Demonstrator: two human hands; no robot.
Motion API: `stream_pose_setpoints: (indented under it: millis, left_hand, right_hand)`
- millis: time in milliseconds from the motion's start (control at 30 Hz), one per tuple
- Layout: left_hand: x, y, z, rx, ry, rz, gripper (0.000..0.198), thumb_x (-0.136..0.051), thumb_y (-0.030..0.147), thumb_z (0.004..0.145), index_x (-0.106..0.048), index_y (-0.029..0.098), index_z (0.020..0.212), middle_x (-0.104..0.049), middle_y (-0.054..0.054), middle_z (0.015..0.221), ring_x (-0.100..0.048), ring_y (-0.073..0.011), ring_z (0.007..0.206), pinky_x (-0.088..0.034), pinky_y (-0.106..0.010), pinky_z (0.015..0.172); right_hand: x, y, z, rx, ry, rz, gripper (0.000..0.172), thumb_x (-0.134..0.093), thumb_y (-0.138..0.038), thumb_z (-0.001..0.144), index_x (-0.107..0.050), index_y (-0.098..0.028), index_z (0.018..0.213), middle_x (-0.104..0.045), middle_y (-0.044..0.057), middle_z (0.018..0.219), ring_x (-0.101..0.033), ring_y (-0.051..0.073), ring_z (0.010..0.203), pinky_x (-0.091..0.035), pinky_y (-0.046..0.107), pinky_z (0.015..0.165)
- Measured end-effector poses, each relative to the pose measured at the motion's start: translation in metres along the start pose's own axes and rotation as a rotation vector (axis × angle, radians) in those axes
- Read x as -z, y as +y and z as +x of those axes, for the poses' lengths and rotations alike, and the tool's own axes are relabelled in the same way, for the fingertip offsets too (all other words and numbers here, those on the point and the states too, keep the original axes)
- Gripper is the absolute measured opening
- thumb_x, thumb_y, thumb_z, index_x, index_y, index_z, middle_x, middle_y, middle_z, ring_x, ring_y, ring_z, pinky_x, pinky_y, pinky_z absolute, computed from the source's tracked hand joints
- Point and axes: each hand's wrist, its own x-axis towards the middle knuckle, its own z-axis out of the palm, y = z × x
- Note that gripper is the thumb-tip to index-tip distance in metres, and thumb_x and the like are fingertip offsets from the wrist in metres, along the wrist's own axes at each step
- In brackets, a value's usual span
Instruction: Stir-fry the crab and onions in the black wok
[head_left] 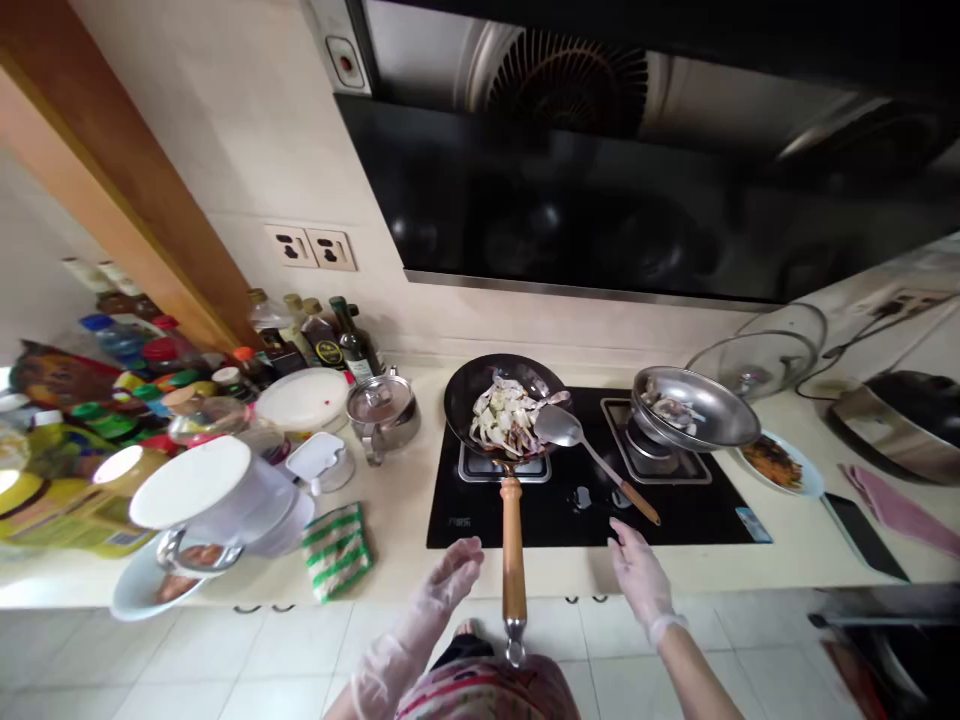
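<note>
Head view: the left hand and right hand, in translucent disposable gloves, are both open and empty. The black round frying pan sits on the black gas hob; its long wooden handle projects between the hands, touching neither.

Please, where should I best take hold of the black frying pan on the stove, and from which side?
Grip the long wooden handle of the black round frying pan, coming from the front and above. It sticks straight toward you past the counter edge, between your gloved left hand and gloved right hand, so either hand can close around it without reaching over the pan.
</note>
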Motion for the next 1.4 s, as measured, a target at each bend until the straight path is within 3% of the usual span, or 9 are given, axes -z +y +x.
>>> stream_pose_setpoints:
  millis: [133, 300, 400, 533, 633, 733, 967, 1233, 1400]
  left_hand:
    - [-0.022, -0.004, 0.004, -0.007, 0.044, 0.002, 0.078, -0.079, 0.07, 0.053, -0.068, 0.022, 0.113, -0.07, -0.015, 0.117, -0.061, -0.0344, 0.114, -0.044, -0.045, 0.098]
    - [-0.051, -0.002, -0.009, 0.025, 0.03, -0.053, 0.075, -0.079, 0.067, 0.058, -0.062, 0.023, 0.116, -0.069, -0.007, 0.108, -0.063, -0.0278, 0.104, -0.047, -0.037, 0.088]
    - [-0.071, -0.004, -0.01, 0.001, 0.128, -0.081, 0.083, -0.081, 0.068, 0.052, -0.059, 0.021, 0.117, -0.066, -0.006, 0.098, -0.063, -0.0251, 0.095, -0.047, -0.032, 0.079]
    - [-0.088, -0.018, -0.004, -0.004, 0.219, -0.013, 0.093, -0.078, 0.072, 0.054, -0.05, 0.022, 0.126, -0.063, -0.005, 0.093, -0.06, -0.0189, 0.079, -0.041, -0.026, 0.058]
    - [-0.091, -0.028, -0.006, -0.022, 0.285, 0.046, 0.082, -0.075, 0.066, 0.064, -0.048, 0.024, 0.128, -0.062, -0.003, 0.094, -0.06, -0.0174, 0.08, -0.041, -0.025, 0.059]
    - [-0.093, -0.033, -0.015, -0.03, 0.353, 0.067, 0.073, -0.071, 0.064, 0.07, -0.05, 0.025, 0.128, -0.064, -0.003, 0.094, -0.062, -0.0188, 0.085, -0.043, -0.026, 0.065]
    - [-0.106, -0.039, -0.03, -0.015, 0.485, 0.086, 0.086, -0.07, 0.069, 0.066, -0.046, 0.02, 0.132, -0.066, -0.006, 0.104, -0.061, -0.0236, 0.098, -0.044, -0.033, 0.087]
    - [-0.109, -0.033, -0.032, -0.119, 0.452, 0.107, 0.069, -0.072, 0.055, 0.071, -0.054, 0.019, 0.126, -0.064, -0.003, 0.089, -0.055, -0.0177, 0.081, -0.041, -0.029, 0.072]
    - [-0.1, -0.031, -0.029, -0.175, 0.376, 0.033, 0.075, -0.074, 0.047, 0.071, -0.045, 0.021, 0.136, -0.062, -0.005, 0.102, -0.048, -0.0094, 0.064, -0.038, -0.023, 0.055]
  right_hand:
    - [0.001, 0.006, 0.038, 0.133, 0.013, -0.074, 0.045, -0.044, -0.044, 0.084, -0.066, -0.02, 0.115, -0.069, 0.01, 0.117, -0.064, 0.025, 0.108, -0.049, 0.039, 0.097]
    - [0.039, 0.047, 0.073, 0.121, 0.136, -0.212, 0.056, -0.037, -0.037, 0.083, -0.059, -0.004, 0.122, -0.065, 0.025, 0.111, -0.06, 0.037, 0.105, -0.046, 0.056, 0.093]
    - [0.048, 0.062, 0.077, 0.234, 0.025, -0.234, 0.048, -0.035, -0.033, 0.085, -0.064, -0.01, 0.115, -0.067, 0.02, 0.11, -0.063, 0.032, 0.103, -0.048, 0.05, 0.095]
    - [0.023, 0.051, 0.075, 0.455, -0.228, -0.236, 0.042, -0.038, -0.03, 0.091, -0.063, -0.019, 0.123, -0.065, 0.011, 0.124, -0.06, 0.024, 0.116, -0.047, 0.036, 0.101]
    - [-0.005, 0.034, 0.087, 0.535, -0.341, -0.269, 0.05, -0.044, -0.022, 0.09, -0.051, -0.021, 0.14, -0.052, 0.011, 0.142, -0.053, 0.025, 0.126, -0.046, 0.038, 0.101]
    - [-0.022, 0.021, 0.107, 0.601, -0.455, -0.3, 0.056, -0.05, -0.014, 0.087, -0.049, -0.026, 0.142, -0.056, 0.009, 0.137, -0.059, 0.024, 0.117, -0.049, 0.037, 0.095]
    - [-0.023, 0.012, 0.125, 0.659, -0.588, -0.389, 0.048, -0.056, -0.016, 0.088, -0.055, -0.027, 0.134, -0.065, 0.008, 0.117, -0.063, 0.024, 0.106, -0.05, 0.032, 0.087]
    - [-0.025, 0.007, 0.12, 0.589, -0.535, -0.504, 0.038, -0.054, -0.027, 0.093, -0.057, -0.021, 0.131, -0.064, 0.011, 0.111, -0.062, 0.025, 0.1, -0.048, 0.033, 0.077]
    - [-0.032, 0.015, 0.119, 0.54, -0.465, -0.501, 0.041, -0.052, -0.033, 0.094, -0.057, -0.018, 0.131, -0.063, 0.013, 0.114, -0.06, 0.026, 0.101, -0.046, 0.034, 0.08]
